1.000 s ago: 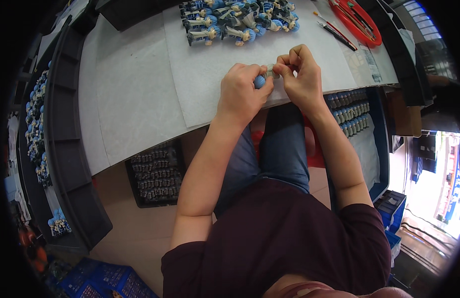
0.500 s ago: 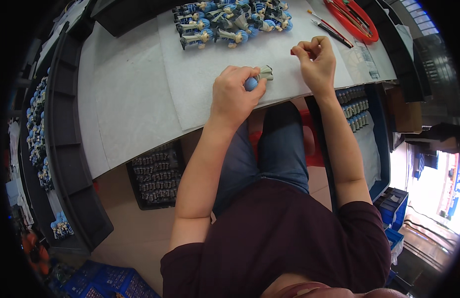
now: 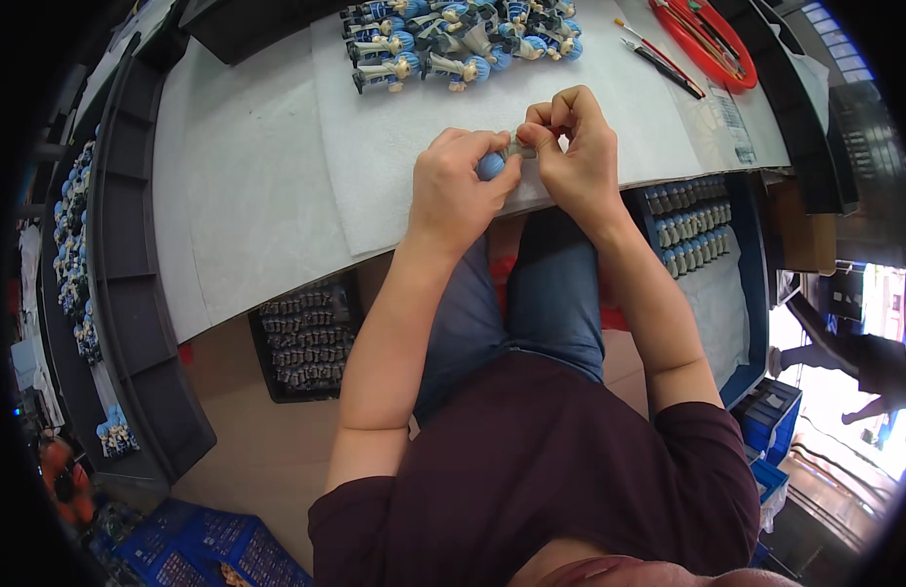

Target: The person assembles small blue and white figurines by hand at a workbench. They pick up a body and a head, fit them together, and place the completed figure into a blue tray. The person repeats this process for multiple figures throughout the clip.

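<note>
My left hand (image 3: 449, 191) is closed round a small figurine (image 3: 490, 166), just above the near edge of the white table. The figurine's round blue head shows between thumb and fingers, and its pale lower part points right. My right hand (image 3: 585, 166) is right beside it, fingers pinched together at the pale end. Something small and red shows at the right thumb and fingertips; what exactly the pinch holds is hidden. Beyond both hands, several blue-haired figurines (image 3: 458, 68) lie in a group on the white sheet (image 3: 375, 166).
A red oval tray (image 3: 751, 61) with brushes is at the far right, and a thin brush and a black pen-like tool (image 3: 668, 70) lie beside it. Right of my legs, a bin (image 3: 756, 323) holds rows of figure parts. Dark trays (image 3: 145, 225) line the left.
My right hand has come left and slightly down, from above the sheet to the figurine's pale end. The left hand keeps its hold almost in place. A person now shows at the far right.
</note>
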A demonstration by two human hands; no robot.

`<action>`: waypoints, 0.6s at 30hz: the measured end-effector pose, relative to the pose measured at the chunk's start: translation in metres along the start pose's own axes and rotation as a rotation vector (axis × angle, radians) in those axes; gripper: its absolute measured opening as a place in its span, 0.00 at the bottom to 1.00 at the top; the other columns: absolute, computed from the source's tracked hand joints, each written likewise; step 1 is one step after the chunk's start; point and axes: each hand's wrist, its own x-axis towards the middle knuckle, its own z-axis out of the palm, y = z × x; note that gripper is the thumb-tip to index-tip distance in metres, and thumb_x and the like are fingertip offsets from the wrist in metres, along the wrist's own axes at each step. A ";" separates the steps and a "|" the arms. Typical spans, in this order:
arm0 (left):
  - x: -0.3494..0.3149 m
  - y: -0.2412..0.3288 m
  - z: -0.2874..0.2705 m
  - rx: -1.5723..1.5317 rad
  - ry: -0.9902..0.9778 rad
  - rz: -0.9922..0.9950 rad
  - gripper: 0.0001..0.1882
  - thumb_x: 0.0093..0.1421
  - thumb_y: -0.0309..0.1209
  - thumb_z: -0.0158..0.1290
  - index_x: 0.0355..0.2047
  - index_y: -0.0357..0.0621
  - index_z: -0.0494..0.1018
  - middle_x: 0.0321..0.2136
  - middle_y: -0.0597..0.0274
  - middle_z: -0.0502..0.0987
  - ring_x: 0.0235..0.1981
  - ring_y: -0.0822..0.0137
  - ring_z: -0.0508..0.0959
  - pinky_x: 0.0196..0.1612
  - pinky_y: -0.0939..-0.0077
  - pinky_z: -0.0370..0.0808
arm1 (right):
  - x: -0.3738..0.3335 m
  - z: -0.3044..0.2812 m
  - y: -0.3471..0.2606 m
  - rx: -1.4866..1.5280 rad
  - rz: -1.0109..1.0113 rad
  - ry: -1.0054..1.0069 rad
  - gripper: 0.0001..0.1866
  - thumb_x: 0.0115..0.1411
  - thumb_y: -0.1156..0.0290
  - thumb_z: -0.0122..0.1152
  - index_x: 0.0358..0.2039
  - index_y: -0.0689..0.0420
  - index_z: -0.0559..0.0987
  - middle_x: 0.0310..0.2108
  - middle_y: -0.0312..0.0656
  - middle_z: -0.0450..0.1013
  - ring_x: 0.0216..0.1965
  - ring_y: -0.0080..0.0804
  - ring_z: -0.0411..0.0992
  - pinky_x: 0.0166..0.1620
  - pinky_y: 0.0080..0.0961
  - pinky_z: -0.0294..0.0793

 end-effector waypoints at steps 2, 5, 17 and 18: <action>-0.001 0.000 0.000 -0.008 -0.009 -0.006 0.12 0.43 0.25 0.61 0.31 0.36 0.76 0.28 0.52 0.77 0.29 0.64 0.78 0.33 0.76 0.75 | -0.008 -0.005 0.005 0.032 0.015 -0.014 0.12 0.47 0.88 0.54 0.26 0.60 0.62 0.20 0.41 0.70 0.24 0.24 0.71 0.29 0.20 0.70; 0.001 0.001 0.002 -0.012 -0.003 -0.012 0.12 0.43 0.25 0.61 0.31 0.36 0.76 0.28 0.52 0.77 0.28 0.64 0.78 0.33 0.76 0.75 | 0.000 -0.004 0.000 -0.003 0.028 -0.006 0.12 0.46 0.88 0.54 0.25 0.61 0.61 0.19 0.41 0.69 0.24 0.24 0.71 0.30 0.19 0.70; -0.001 -0.003 0.002 -0.045 -0.005 -0.022 0.13 0.42 0.25 0.61 0.31 0.36 0.76 0.27 0.52 0.76 0.27 0.64 0.78 0.31 0.76 0.74 | -0.004 -0.005 0.002 -0.002 0.040 -0.010 0.13 0.46 0.87 0.55 0.23 0.60 0.60 0.18 0.42 0.69 0.23 0.25 0.69 0.29 0.20 0.69; -0.001 -0.003 0.001 -0.036 -0.006 -0.017 0.13 0.42 0.26 0.61 0.31 0.36 0.76 0.27 0.52 0.76 0.27 0.64 0.78 0.31 0.76 0.74 | -0.007 -0.006 0.004 0.015 0.056 -0.019 0.13 0.46 0.87 0.55 0.23 0.60 0.60 0.18 0.43 0.69 0.23 0.25 0.69 0.29 0.20 0.69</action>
